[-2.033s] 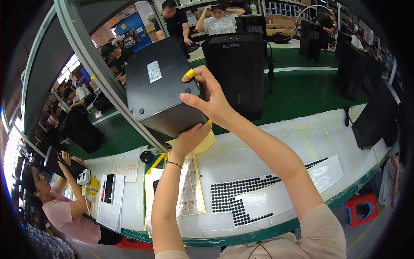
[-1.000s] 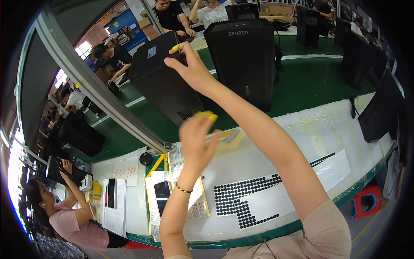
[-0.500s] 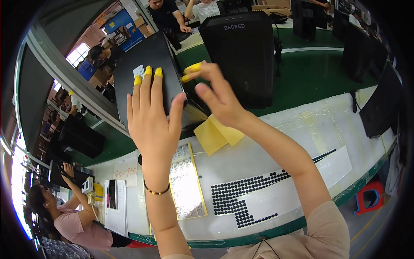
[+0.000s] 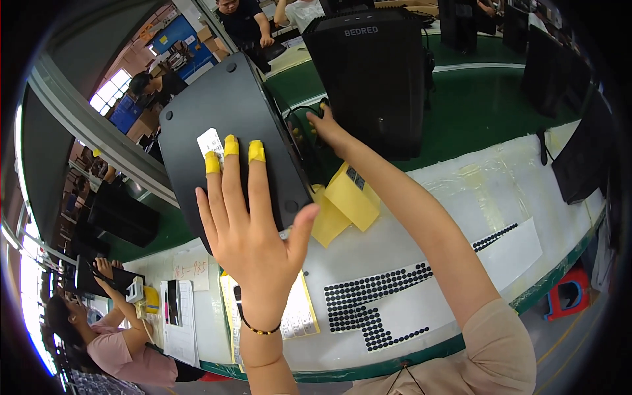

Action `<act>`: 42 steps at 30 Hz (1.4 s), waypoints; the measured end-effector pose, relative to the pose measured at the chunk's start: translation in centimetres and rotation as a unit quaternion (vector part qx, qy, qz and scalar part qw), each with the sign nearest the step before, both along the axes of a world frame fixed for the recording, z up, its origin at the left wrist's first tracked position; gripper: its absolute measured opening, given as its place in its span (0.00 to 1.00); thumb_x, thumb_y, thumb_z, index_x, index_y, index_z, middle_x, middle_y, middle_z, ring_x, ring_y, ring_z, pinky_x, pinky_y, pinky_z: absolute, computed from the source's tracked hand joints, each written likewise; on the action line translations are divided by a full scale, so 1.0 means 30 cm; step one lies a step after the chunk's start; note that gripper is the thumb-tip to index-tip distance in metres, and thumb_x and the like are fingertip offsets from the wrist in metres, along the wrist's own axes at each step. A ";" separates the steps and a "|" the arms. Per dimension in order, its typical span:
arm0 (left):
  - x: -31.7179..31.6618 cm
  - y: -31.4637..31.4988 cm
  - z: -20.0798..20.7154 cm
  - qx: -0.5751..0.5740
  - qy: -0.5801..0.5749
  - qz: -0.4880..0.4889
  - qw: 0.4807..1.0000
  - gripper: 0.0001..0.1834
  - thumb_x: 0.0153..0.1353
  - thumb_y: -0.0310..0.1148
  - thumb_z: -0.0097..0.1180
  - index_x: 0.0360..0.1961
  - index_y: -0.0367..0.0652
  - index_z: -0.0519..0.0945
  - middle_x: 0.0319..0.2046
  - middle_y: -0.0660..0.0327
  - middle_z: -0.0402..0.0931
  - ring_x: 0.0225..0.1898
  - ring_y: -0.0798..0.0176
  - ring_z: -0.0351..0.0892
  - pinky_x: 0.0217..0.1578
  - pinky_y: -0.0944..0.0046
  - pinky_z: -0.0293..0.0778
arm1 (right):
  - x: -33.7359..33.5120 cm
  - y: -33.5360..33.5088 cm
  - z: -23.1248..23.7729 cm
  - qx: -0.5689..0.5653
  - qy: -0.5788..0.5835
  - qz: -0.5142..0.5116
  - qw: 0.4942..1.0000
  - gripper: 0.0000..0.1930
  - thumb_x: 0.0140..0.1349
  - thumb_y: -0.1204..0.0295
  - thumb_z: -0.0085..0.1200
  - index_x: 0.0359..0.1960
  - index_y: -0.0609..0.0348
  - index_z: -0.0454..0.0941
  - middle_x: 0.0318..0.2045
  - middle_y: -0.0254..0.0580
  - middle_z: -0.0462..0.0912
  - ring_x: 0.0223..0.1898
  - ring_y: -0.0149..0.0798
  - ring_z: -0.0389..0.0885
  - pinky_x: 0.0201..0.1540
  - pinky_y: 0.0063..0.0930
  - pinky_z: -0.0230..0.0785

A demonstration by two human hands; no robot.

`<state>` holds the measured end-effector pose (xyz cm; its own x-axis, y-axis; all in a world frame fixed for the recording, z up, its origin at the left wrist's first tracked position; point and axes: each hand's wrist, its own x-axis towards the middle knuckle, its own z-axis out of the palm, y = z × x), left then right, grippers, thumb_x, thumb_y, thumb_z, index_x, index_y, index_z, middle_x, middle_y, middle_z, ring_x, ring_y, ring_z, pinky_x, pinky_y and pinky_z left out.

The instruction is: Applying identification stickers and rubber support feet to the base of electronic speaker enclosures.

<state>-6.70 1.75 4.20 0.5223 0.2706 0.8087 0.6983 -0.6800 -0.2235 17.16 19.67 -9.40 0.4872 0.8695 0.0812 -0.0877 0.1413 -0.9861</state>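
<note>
My left hand [image 4: 253, 243] lies open on the panel of a black box-shaped cabinet [image 4: 204, 99]. Its fingers are stretched out, and yellow covers wrap three fingertips. Those tips are at the lower edge of a white label [image 4: 209, 140]. Round dark feet show near the panel's corners. Beside the cabinet's right side is my right hand [image 4: 326, 128], its fingers in shadow and partly hidden. A thin black cable [image 4: 303, 107] loops next to it; whether that hand grips the cable or the cabinet cannot be made out. Yellow paper pieces [image 4: 352, 201] lie below.
A sheet of black round pads [image 4: 378, 296] and a yellow-edged label sheet [image 4: 299, 309] lie on the white-covered bench. Another black cabinet [image 4: 365, 85] stands beyond the right hand. At left, a co-worker [image 4: 125, 342] sits near papers [image 4: 179, 336]. A metal post [image 4: 105, 125] rises behind the cabinet.
The cabinet has tilted and shifted nearer, bringing its round feet into view. My left hand came nearer with it. My right hand moved from above the edge to beside the cabinet's right side.
</note>
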 end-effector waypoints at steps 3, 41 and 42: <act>-0.002 -0.029 -0.011 -0.011 0.010 0.004 1.000 0.36 0.63 0.59 0.43 0.59 0.38 0.71 0.61 0.48 0.66 0.64 0.42 0.63 0.64 0.43 0.54 | 0.018 0.053 -0.002 0.009 0.047 -0.011 0.999 0.40 0.66 0.53 0.47 0.72 0.48 0.37 0.67 0.53 0.58 0.66 0.53 0.59 0.64 0.46 0.54; 0.377 0.543 0.204 0.070 -0.013 -0.078 0.994 0.19 0.66 0.43 0.46 0.52 0.46 0.77 0.49 0.55 0.76 0.55 0.50 0.72 0.57 0.54 0.65 | 0.049 -0.487 -0.182 -0.130 -0.244 0.112 0.954 0.31 0.59 0.72 0.59 0.62 0.65 0.59 0.41 0.48 0.81 0.41 0.39 0.80 0.43 0.29 0.72; 0.367 0.505 0.187 0.197 -0.003 -0.112 0.974 0.18 0.65 0.39 0.50 0.53 0.45 0.76 0.51 0.55 0.74 0.57 0.52 0.69 0.60 0.53 0.62 | 0.041 -0.502 -0.165 -0.060 -0.212 0.104 0.970 0.27 0.58 0.74 0.59 0.59 0.64 0.64 0.37 0.45 0.81 0.38 0.34 0.79 0.42 0.26 0.71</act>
